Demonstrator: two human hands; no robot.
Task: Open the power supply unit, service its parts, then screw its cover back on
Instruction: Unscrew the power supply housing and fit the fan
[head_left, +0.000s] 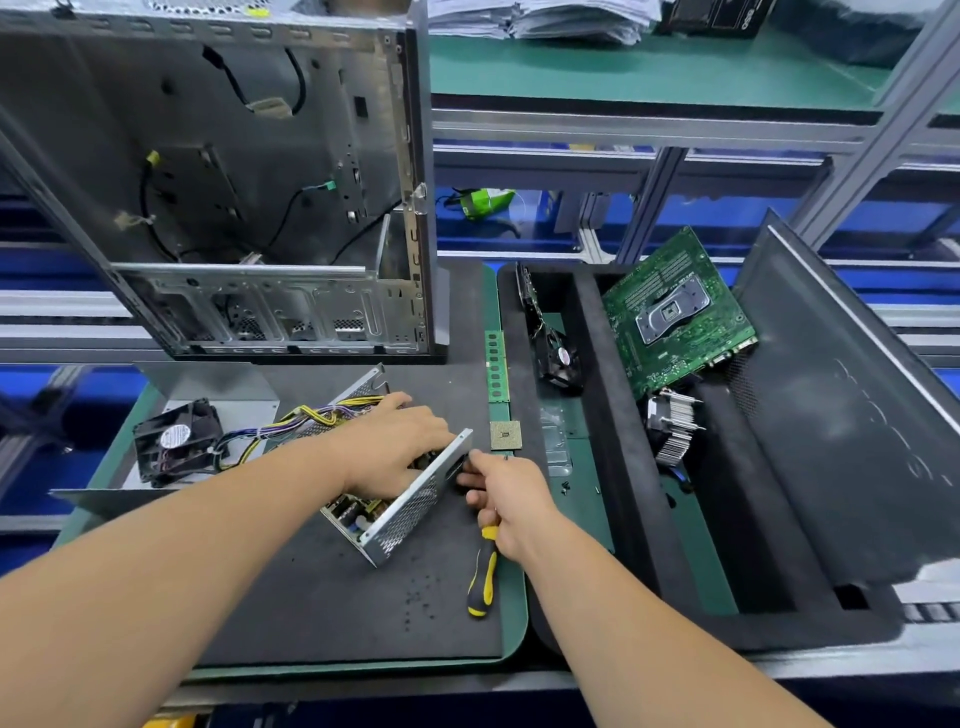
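A dark mat covered the tabletop. The power supply unit lay open at centre, gripped by left hand fingers; right hand fingers clamped the screwdriver. An empty computer case stood far left.

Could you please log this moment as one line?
left hand: inside open power supply unit | right hand: gripping screwdriver, at casing | cover: off

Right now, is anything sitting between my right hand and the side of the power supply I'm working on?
Nothing visible. The right hand is already at the near side wall of the power supply unit, fingers against the metal, with the screwdriver held in its palm. The left hand reaches into the open top, not across the right hand's path.
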